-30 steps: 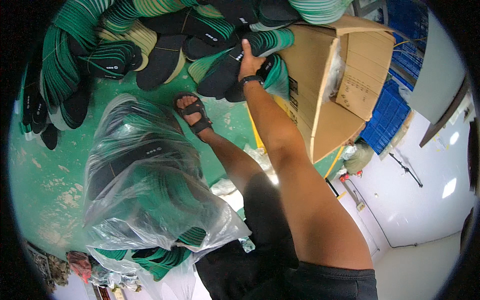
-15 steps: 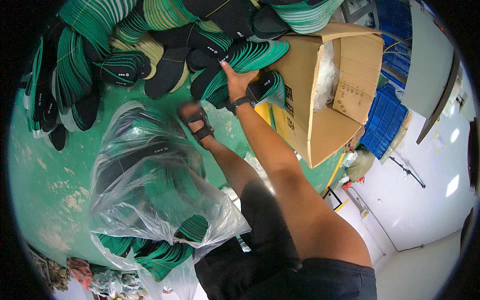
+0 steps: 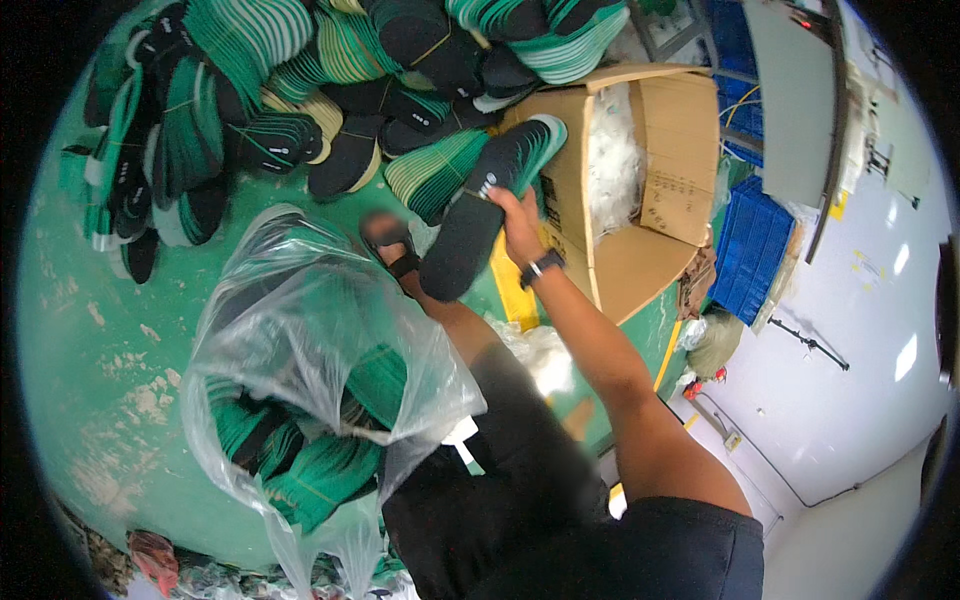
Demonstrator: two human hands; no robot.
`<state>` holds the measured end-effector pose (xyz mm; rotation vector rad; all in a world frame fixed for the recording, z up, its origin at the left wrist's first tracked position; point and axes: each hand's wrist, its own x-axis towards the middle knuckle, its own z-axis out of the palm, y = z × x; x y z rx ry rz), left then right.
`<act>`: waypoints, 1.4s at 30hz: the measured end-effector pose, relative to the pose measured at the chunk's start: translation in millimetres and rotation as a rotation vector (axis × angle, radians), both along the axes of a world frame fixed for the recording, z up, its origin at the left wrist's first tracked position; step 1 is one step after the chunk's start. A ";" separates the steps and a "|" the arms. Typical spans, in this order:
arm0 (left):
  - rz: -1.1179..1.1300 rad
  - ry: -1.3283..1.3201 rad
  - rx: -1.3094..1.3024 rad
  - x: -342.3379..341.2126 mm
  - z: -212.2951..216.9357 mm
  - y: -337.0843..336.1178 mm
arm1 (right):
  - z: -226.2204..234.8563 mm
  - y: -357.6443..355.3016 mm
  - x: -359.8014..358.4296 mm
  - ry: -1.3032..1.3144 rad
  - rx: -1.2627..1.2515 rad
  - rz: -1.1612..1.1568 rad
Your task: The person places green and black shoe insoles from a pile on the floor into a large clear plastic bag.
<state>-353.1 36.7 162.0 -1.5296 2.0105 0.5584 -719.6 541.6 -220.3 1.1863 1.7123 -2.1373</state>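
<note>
Fanned bundle of matte, round-ended black-and-green insoles (image 3: 463,240) in right fingers (image 3: 508,203)

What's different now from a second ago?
The right hand was reaching over the insoles by the box. Now it has taken hold of a black-and-green insole bundle and brought it away from the pile, back toward the person's legs. The cardboard box is still open beside the pile, and the clear plastic bag still has insoles inside.
</note>
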 end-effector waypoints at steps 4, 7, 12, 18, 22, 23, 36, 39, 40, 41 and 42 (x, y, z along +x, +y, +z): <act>0.086 0.232 -0.505 14.8 3.9 -16.5 | 184.7 0.2 19.1 -0.011 -0.125 0.331; -0.415 0.325 -0.370 -57.5 26.8 32.4 | 335.5 -23.3 34.3 -0.158 -0.348 0.606; -0.105 1.217 0.337 -182.8 32.7 92.9 | 438.3 -110.4 91.0 -0.390 -0.775 0.951; 0.346 1.293 1.189 -222.0 27.1 104.2 | 432.9 -140.9 156.3 -0.550 -0.775 0.966; 0.444 1.249 1.040 -187.0 29.7 103.6 | 434.9 -138.7 180.4 -0.507 -1.126 0.728; 0.477 1.259 1.007 -176.4 24.2 105.4 | 434.6 -134.2 180.8 -0.461 -1.130 0.773; 0.177 1.192 0.173 -95.7 41.4 104.3 | 459.2 -177.8 139.4 -0.466 -0.746 1.155; -0.095 0.816 -0.703 -38.5 16.8 63.3 | 438.8 -178.0 138.0 -0.286 -0.564 1.023; 0.020 0.753 -0.460 -24.1 9.6 47.3 | 426.5 -176.3 131.0 -0.254 -0.485 1.075; 0.136 0.682 -0.228 -15.2 1.7 28.7 | 426.0 -189.5 122.8 -0.239 -0.450 1.100; 0.255 0.623 0.002 -9.1 -5.1 16.5 | 423.9 -207.4 114.5 -0.210 -0.412 1.127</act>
